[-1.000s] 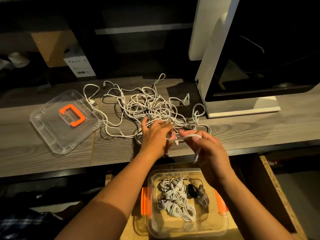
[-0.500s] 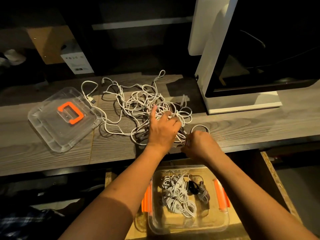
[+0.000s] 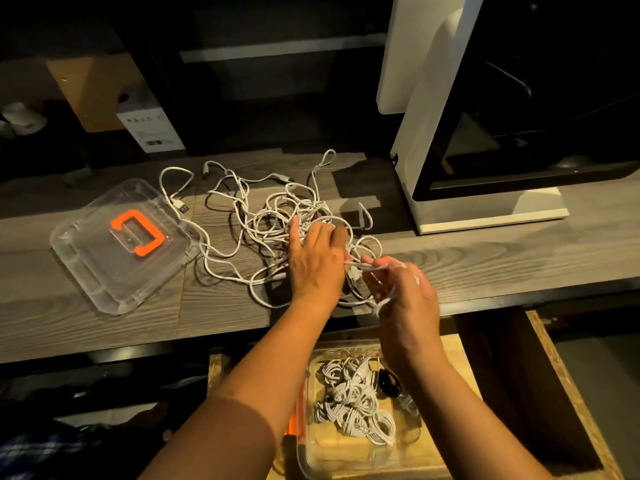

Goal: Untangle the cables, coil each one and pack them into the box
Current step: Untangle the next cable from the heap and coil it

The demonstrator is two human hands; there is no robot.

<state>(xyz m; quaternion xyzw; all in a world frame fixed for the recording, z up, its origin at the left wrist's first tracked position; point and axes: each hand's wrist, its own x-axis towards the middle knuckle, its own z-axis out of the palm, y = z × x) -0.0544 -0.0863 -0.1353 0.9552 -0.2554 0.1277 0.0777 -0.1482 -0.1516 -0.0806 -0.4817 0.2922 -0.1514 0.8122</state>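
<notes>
Cable (image 3: 372, 267) inside right hand (image 3: 410, 303) grip

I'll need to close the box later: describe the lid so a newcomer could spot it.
On the grey wood-grain counter, look left of the tangle of white cables. The lid lies flat there, clear plastic; its orange handle sets it apart.

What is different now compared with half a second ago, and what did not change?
The right hand rose from the desk edge, pinching a white cable strand and drawing it out of the tangle. The left hand stayed pressed on the tangle. Lid, box and coiled cables inside did not move.
</notes>
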